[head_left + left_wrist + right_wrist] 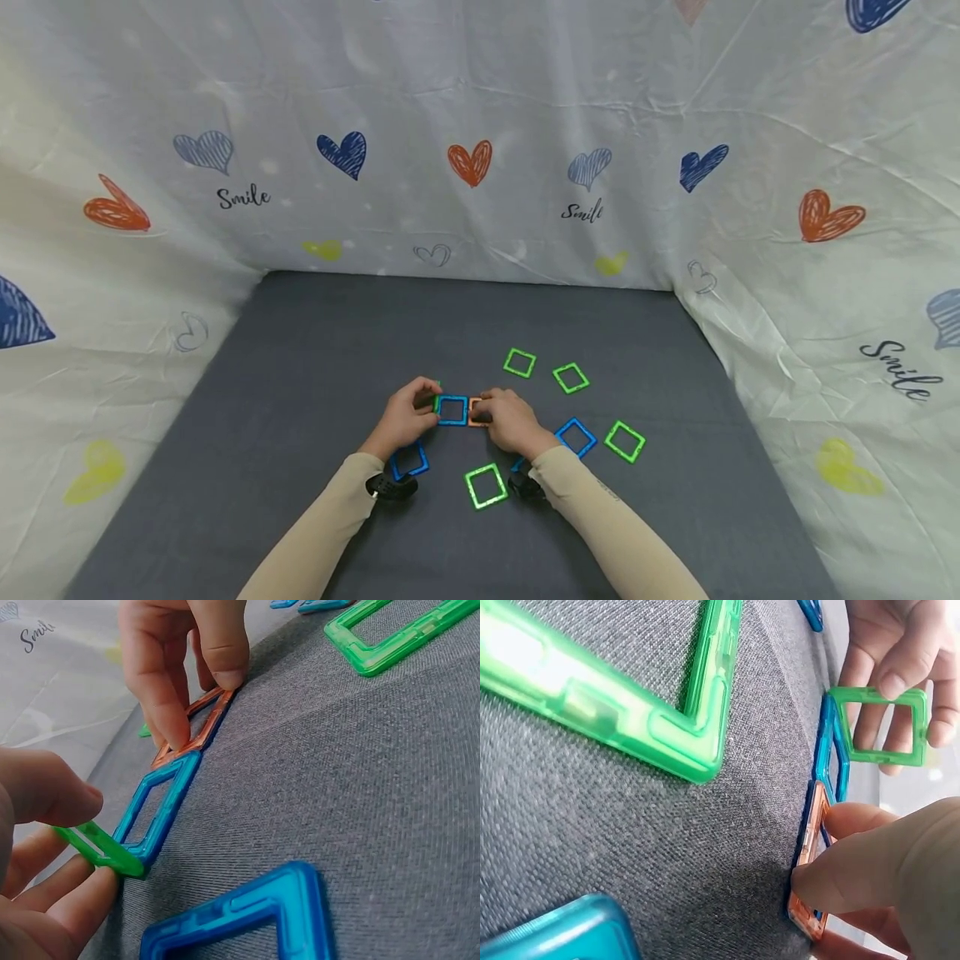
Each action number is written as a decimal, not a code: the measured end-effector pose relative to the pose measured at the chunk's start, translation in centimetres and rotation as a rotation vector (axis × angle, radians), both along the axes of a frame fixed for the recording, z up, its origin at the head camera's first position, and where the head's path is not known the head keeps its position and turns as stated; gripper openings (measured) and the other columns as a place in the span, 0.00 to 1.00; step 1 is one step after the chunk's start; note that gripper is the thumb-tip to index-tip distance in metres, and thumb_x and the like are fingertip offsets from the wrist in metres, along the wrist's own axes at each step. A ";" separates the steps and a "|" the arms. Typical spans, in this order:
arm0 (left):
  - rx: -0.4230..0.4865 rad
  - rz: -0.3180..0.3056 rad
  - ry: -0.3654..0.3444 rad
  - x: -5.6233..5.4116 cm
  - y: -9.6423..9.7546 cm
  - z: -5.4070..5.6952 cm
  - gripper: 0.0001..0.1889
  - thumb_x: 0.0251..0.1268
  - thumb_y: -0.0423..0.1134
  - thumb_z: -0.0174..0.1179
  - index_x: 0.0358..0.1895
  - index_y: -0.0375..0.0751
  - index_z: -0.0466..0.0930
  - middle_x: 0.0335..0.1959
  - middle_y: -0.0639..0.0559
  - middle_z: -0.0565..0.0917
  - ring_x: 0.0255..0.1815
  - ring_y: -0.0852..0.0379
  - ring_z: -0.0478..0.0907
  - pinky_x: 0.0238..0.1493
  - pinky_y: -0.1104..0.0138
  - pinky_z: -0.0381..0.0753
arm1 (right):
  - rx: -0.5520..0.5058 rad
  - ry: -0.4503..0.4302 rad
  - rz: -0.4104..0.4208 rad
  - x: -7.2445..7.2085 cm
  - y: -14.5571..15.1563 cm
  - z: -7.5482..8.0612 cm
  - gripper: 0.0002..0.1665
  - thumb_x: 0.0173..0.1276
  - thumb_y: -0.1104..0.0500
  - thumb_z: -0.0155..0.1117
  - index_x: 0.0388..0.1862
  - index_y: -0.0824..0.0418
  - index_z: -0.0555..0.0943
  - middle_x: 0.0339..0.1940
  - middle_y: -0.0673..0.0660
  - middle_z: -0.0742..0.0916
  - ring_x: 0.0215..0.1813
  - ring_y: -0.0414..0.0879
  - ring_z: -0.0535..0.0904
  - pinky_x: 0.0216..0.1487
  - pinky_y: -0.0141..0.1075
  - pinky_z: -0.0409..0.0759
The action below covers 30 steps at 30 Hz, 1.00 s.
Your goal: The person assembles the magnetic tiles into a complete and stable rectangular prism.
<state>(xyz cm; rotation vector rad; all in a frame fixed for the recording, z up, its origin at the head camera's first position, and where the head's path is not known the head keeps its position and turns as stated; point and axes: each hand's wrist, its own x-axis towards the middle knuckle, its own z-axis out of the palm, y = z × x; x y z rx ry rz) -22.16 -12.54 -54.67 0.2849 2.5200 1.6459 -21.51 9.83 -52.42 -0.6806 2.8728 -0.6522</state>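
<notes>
My left hand (408,410) pinches a green square frame tile (889,757) by its rim, tilted up at the left end of the blue square frame tile (825,742) between my hands. My right hand (512,421) grips the orange square frame tile (216,720) by opposite edges. They look like light, stiff, slightly slick plastic, best held by the rims. My right fingers hide part of the orange one; my right wrist mostly covers another blue tile (517,464).

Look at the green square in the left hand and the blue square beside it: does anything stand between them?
Nothing visible does. The left hand holds the green square tilted up at the blue square's near end; the orange square, held by the right hand, lies at the opposite end.
</notes>
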 end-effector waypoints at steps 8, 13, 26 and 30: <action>0.030 0.007 -0.015 0.1 0.0 -0.3 0.18 0.57 0.21 0.62 0.51 0.36 0.78 0.68 0.37 0.77 0.70 0.37 0.76 0.64 0.50 0.81 | 0.000 0.033 0.016 0.2 0.1 -0.1 0.22 0.63 0.75 0.64 0.45 0.52 0.92 0.58 0.61 0.86 0.54 0.60 0.81 0.53 0.51 0.83; 0.060 0.012 -0.013 0.2 -0.1 -0.5 0.18 0.57 0.21 0.61 0.52 0.34 0.77 0.69 0.35 0.76 0.71 0.36 0.74 0.65 0.49 0.80 | -0.013 0.015 0.013 0.2 0.0 0.0 0.22 0.64 0.75 0.63 0.46 0.53 0.91 0.59 0.61 0.86 0.54 0.61 0.81 0.53 0.52 0.83; 0.120 0.061 -0.039 0.5 -0.2 -0.9 0.12 0.73 0.33 0.54 0.55 0.37 0.79 0.72 0.40 0.75 0.73 0.42 0.72 0.58 0.54 0.77 | -0.008 0.026 0.005 0.2 0.0 0.1 0.20 0.66 0.74 0.63 0.46 0.53 0.91 0.60 0.61 0.85 0.55 0.61 0.81 0.54 0.52 0.83; 0.139 0.069 -0.050 0.5 -0.1 -0.8 0.12 0.74 0.33 0.53 0.55 0.37 0.79 0.73 0.41 0.74 0.75 0.42 0.71 0.62 0.54 0.76 | -0.002 0.029 0.005 0.2 0.1 0.0 0.20 0.67 0.73 0.63 0.46 0.53 0.91 0.60 0.61 0.85 0.55 0.60 0.80 0.54 0.52 0.83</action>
